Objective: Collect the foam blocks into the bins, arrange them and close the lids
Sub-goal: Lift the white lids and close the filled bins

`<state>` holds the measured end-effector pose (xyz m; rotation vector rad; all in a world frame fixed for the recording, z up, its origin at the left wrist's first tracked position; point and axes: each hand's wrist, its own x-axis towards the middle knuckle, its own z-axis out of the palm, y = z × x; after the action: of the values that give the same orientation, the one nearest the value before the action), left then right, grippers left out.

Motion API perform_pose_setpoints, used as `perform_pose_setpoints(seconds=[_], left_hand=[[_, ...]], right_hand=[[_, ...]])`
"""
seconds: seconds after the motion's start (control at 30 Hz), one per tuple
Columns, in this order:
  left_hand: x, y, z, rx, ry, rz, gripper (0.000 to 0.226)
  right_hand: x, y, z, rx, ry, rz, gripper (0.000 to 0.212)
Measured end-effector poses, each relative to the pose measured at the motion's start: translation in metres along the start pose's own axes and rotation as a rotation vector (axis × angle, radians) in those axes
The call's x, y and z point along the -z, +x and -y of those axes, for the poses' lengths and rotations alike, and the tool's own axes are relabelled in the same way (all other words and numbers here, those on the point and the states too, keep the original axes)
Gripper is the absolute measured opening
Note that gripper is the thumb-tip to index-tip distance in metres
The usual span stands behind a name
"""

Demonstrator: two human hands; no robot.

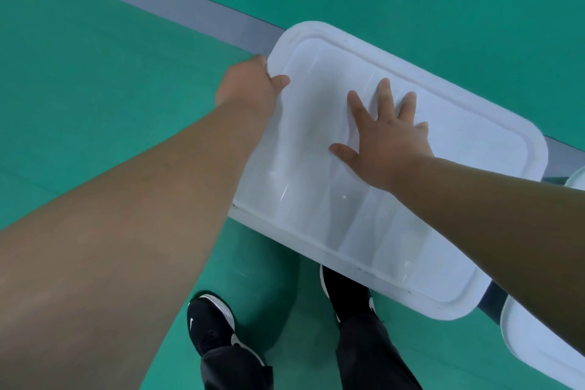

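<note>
open floor (pixel 95 89) left of lid (pixel 316 215), second lid (pixel 538 355) close right

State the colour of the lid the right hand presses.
White, slightly translucent lid; the head view shows it best.

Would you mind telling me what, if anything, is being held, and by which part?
The left hand grips the white lid by its left rim; the right hand presses flat on top.

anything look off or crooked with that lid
Nothing stands out. The white lid looks whole; the left hand grips its corner and the right hand presses flat on top. No spill on the green floor.
</note>
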<state>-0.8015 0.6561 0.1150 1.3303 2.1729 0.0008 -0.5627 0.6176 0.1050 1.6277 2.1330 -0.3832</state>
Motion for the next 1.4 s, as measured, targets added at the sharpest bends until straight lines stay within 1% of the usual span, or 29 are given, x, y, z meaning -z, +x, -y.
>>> perform_pose_setpoints(seconds=[0.13,0.17,0.23,0.3,0.4,0.5,0.53,0.63,0.73,0.9,0.93,0.97,1.03,1.1,1.17,1.23,1.3,1.33,1.4], left_hand=[[-0.004,0.002,0.003,-0.013,-0.032,0.080,0.045],[-0.004,0.002,0.005,0.005,-0.047,0.103,0.052],[-0.006,0.005,0.009,0.096,-0.096,0.141,0.073],[-0.005,0.007,0.012,0.181,-0.133,0.173,0.081],[0.000,0.012,0.013,0.156,-0.053,0.168,0.070],[-0.001,0.009,0.007,0.165,0.050,0.126,0.079],[-0.003,0.007,0.005,0.178,0.067,0.115,0.078],[-0.013,0.004,0.003,0.210,0.032,0.066,0.063],[-0.014,0.004,0.005,0.199,0.085,0.010,0.058],[-0.021,-0.012,-0.002,0.060,0.208,0.022,0.045],[-0.023,-0.019,-0.008,0.053,0.255,0.025,0.049],[-0.024,-0.026,-0.014,0.049,0.318,0.026,0.059],[-0.029,-0.051,-0.035,-0.058,0.463,0.045,0.075],[-0.041,-0.079,-0.057,-0.277,0.528,0.079,0.072],[-0.059,-0.105,-0.078,-0.494,0.536,0.120,0.064],[-0.082,-0.127,-0.099,-0.664,0.584,0.197,0.069],[-0.104,-0.145,-0.118,-0.743,0.589,0.240,0.076],[-0.115,-0.152,-0.127,-0.749,0.564,0.236,0.078],[-0.137,-0.160,-0.138,-0.712,0.507,0.198,0.083]], right_hand=[[-0.008,-0.005,-0.002,0.008,-0.007,-0.029,0.089],[-0.009,-0.004,-0.002,0.008,-0.010,-0.031,0.089],[-0.009,-0.001,-0.002,0.006,-0.020,-0.025,0.090],[-0.009,0.002,-0.002,0.003,-0.029,-0.019,0.091],[-0.009,0.004,-0.001,-0.001,-0.025,-0.007,0.092],[-0.008,0.004,-0.001,-0.006,-0.012,0.011,0.092],[-0.007,0.004,-0.001,-0.009,-0.004,0.017,0.092],[-0.008,0.004,0.001,-0.032,0.020,0.028,0.093],[-0.005,0.005,0.005,-0.050,0.033,0.052,0.092],[0.004,-0.001,-0.001,-0.033,0.055,0.067,0.092],[0.008,-0.003,-0.006,-0.022,0.083,0.070,0.089],[0.012,-0.005,-0.011,-0.006,0.128,0.068,0.085],[0.013,-0.018,-0.027,-0.002,0.257,0.024,0.075],[0.002,-0.045,-0.048,-0.094,0.349,-0.040,0.067],[-0.019,-0.081,-0.069,-0.273,0.388,-0.096,0.058],[-0.045,-0.117,-0.091,-0.427,0.368,-0.161,0.055],[-0.066,-0.145,-0.113,-0.497,0.336,-0.245,0.060],[-0.077,-0.156,-0.123,-0.520,0.350,-0.284,0.062],[-0.096,-0.168,-0.135,-0.566,0.454,-0.321,0.067]])
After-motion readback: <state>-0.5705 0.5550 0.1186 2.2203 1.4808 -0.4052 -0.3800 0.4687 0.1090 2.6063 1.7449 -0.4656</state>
